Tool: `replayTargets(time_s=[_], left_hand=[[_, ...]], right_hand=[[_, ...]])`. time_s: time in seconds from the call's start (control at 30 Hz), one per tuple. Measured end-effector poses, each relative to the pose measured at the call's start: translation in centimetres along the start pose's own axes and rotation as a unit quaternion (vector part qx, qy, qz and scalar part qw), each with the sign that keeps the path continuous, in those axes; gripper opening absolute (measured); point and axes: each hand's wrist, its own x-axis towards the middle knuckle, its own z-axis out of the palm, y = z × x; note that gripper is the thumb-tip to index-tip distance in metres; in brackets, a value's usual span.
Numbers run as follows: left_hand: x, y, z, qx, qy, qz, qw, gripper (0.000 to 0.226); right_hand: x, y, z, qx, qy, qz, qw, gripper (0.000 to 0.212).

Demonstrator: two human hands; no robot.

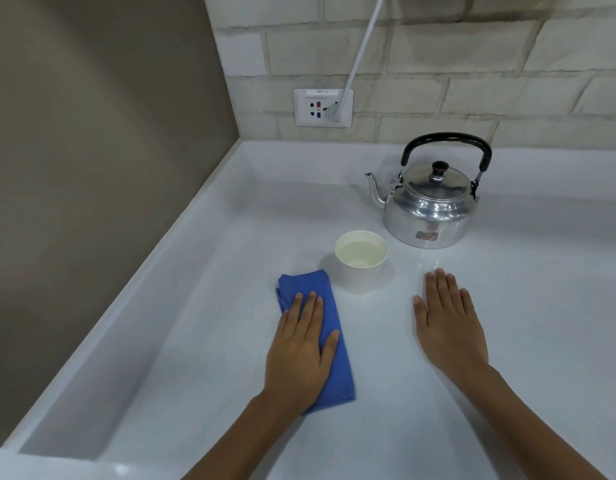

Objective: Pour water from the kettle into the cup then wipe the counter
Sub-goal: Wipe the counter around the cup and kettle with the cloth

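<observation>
A silver kettle (429, 209) with a black handle stands upright at the back right of the white counter (230, 358), spout pointing left. In front of it sits a white cup (361, 261) holding water. A folded blue cloth (334, 341) lies left of the cup. My left hand (299, 348) rests flat on the cloth, fingers spread and pressing on it. My right hand (446, 323) lies flat and open on the bare counter, right of the cup and in front of the kettle, holding nothing.
A wall socket (322, 107) with a white cable (363, 46) plugged in sits on the tiled back wall. A raised counter lip (182, 216) runs along the beige left wall (92, 133) and the back.
</observation>
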Motion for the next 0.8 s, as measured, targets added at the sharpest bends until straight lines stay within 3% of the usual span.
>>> replayTargets(time_s=[0.13,0.23,0.4,0.53,0.8], left_hand=[[-0.3,-2.2,-1.0,0.022,-0.012,0.064,0.998,0.063],[1.8,-4.0,-1.3,0.044,-0.044,0.065,0.996,0.065],[7.8,-5.4,-0.8,0.026,-0.063,0.048,0.997,0.06],[12.8,-5.2,0.0,0.037,-0.069,0.061,0.995,0.057],[20.7,-5.3,1.2,0.062,-0.088,0.1,0.989,0.056]], right_hand=[[0.0,0.1,0.0,-0.002,0.004,-0.004,1.0,0.076],[-0.1,0.1,0.0,-0.002,0.004,-0.005,1.0,0.083],[-0.2,-0.1,-0.1,0.003,-0.005,0.006,1.0,0.076],[-0.1,-0.4,-0.3,0.008,0.004,0.003,1.0,0.089],[-0.1,-0.5,-0.7,0.022,0.0,-0.008,1.0,0.09]])
